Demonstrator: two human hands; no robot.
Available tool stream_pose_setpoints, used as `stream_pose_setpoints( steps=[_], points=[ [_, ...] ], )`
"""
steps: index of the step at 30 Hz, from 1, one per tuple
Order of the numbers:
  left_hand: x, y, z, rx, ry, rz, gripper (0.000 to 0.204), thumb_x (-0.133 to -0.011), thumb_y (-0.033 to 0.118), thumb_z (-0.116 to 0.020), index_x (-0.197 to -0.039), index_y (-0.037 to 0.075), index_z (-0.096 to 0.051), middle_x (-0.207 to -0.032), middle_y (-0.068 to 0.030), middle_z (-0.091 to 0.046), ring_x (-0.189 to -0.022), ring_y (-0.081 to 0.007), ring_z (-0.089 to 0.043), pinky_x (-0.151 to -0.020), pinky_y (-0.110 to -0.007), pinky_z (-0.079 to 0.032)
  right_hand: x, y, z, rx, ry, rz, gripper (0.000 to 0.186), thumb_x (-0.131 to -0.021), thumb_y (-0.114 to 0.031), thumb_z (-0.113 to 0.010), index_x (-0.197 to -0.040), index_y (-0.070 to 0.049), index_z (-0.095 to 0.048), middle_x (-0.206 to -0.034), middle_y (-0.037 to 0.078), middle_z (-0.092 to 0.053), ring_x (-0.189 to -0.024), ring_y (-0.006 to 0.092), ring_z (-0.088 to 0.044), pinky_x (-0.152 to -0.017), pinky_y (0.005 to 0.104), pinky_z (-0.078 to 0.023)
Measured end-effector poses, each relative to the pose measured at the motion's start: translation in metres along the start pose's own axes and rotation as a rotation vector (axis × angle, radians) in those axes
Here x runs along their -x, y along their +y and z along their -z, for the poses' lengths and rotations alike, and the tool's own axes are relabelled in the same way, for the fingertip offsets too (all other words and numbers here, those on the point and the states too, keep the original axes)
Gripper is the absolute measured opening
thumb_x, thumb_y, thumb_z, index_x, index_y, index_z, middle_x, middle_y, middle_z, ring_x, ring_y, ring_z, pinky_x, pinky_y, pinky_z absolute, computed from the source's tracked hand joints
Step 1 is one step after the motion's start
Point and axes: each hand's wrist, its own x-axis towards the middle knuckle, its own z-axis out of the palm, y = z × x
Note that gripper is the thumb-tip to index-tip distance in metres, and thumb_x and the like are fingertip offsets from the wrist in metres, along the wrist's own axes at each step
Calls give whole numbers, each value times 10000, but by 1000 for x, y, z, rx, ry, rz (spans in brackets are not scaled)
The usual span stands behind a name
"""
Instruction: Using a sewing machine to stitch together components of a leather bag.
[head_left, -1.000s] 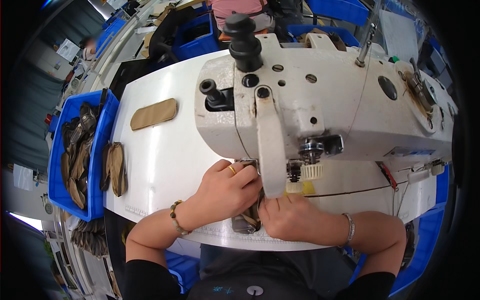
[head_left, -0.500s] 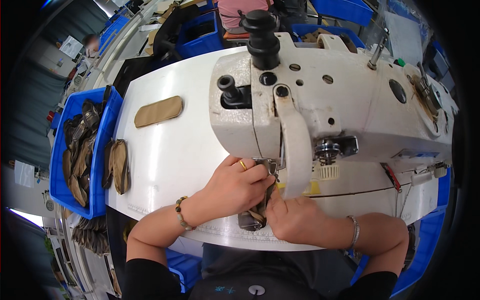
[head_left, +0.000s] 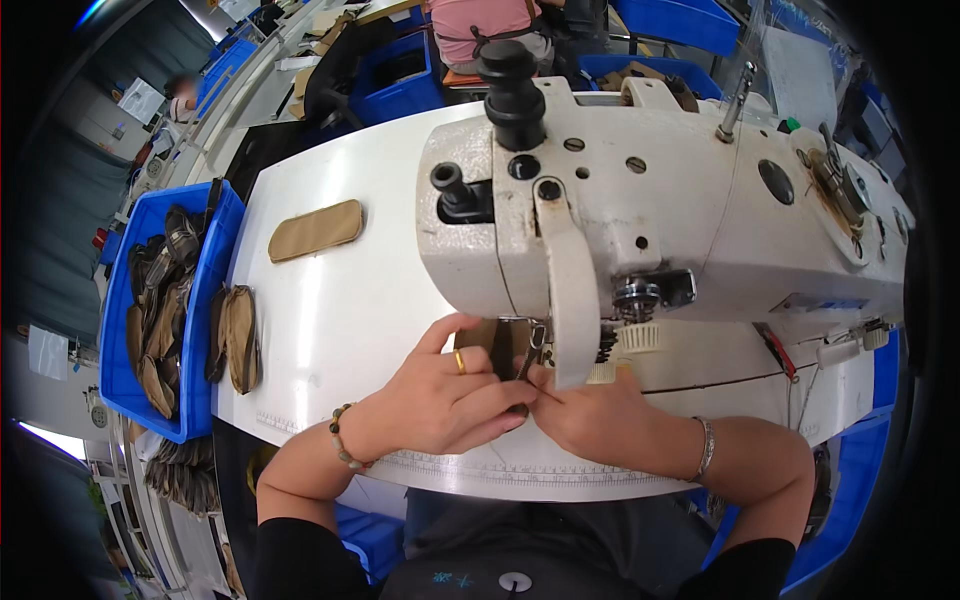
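A white industrial sewing machine [head_left: 680, 200] fills the middle of the white table [head_left: 340, 310]. Under its needle lies a small brown piece of material [head_left: 487, 338], mostly hidden by my hands. My left hand [head_left: 440, 395], with a ring and a bead bracelet, presses down on the piece from the left. My right hand [head_left: 590, 415], with a silver bangle, holds the piece's near edge just below the presser foot [head_left: 535, 350]. The fingertips of both hands meet in front of the needle.
A tan oval pad [head_left: 315, 230] lies on the table at the left. A stack of similar pieces [head_left: 235, 338] rests by the table's left edge, beside a blue bin [head_left: 205, 300] full of them. Another person [head_left: 490, 25] sits beyond the machine. More blue bins stand behind.
The view has shifted, so the machine appears further right and lower. My hands have stayed together at the needle, and the brown piece has moved further up under the foot.
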Motion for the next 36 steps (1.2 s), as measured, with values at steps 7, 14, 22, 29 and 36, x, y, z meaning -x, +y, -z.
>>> stream_pose_setpoints(
  steps=[7,14,22,29,36],
  points=[
    [5,6,-3,-17,227,-137,191,-782,234,-822,-906,135,-716,-645,73,-523,-597,-118,-476,-917,-386,-457,5,-9,-10,-218,20,142,126,-768,-129,-642,-858,-42,-657,-768,46,-589,-581,155,-632,-468,299,-505],
    [2,17,5,-103,79,53,264,-739,146,-761,-1002,132,-747,-798,60,-619,-722,-118,-566,-1044,-473,-425,5,-20,2,155,-4,253,179,-727,-164,-644,-801,-1,-659,-808,156,-696,-498,120,-570,-440,247,-433],
    [6,28,-4,-277,-14,132,266,-759,145,-698,-1016,147,-768,-943,53,-642,-802,-114,-583,-1104,-511,-406,5,-26,-1,357,90,263,158,-698,-156,-633,-716,-2,-664,-786,206,-722,-482,95,-538,-434,219,-385],
    [15,42,-23,-374,91,113,260,-732,175,-706,-982,149,-770,-957,49,-625,-862,-131,-570,-1100,-586,-333,9,-31,4,387,8,223,147,-682,-151,-634,-743,-33,-696,-826,168,-738,-502,100,-518,-454,223,-339],
    [10,47,-29,-462,218,184,209,-719,187,-720,-919,165,-777,-938,62,-606,-907,-129,-575,-1108,-635,-274,11,-31,-2,383,103,239,156,-674,-158,-618,-667,-6,-650,-800,231,-722,-490,99,-518,-433,223,-329]
  ],
)
